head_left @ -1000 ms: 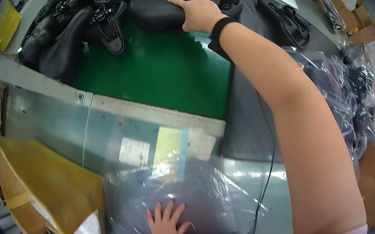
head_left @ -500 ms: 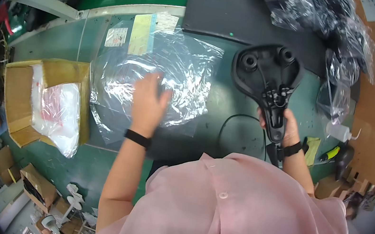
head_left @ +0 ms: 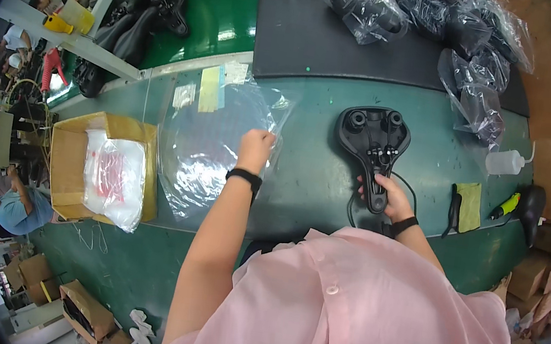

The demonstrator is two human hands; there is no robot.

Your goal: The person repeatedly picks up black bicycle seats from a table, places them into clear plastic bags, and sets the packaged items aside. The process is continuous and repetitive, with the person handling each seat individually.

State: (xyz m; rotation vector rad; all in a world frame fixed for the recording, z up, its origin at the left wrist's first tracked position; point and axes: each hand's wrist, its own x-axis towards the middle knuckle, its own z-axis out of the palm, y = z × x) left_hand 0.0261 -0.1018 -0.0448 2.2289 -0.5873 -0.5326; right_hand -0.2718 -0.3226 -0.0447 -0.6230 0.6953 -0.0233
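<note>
Saddle (head_left: pixel 367 141), black and pear-shaped, tapers near glossy film (head_left: pixel 198 147)

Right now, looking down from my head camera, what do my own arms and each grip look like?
The left grip and right grip are bare, ungloved. Black wristbands circle both wrists. The left forearm and right forearm are uncovered below loose, pale-pink fabric sleeves.

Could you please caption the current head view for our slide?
Right hand holding a black saddle, underside showing; left hand curled at the edge of clear plastic on a green worktable.
</note>
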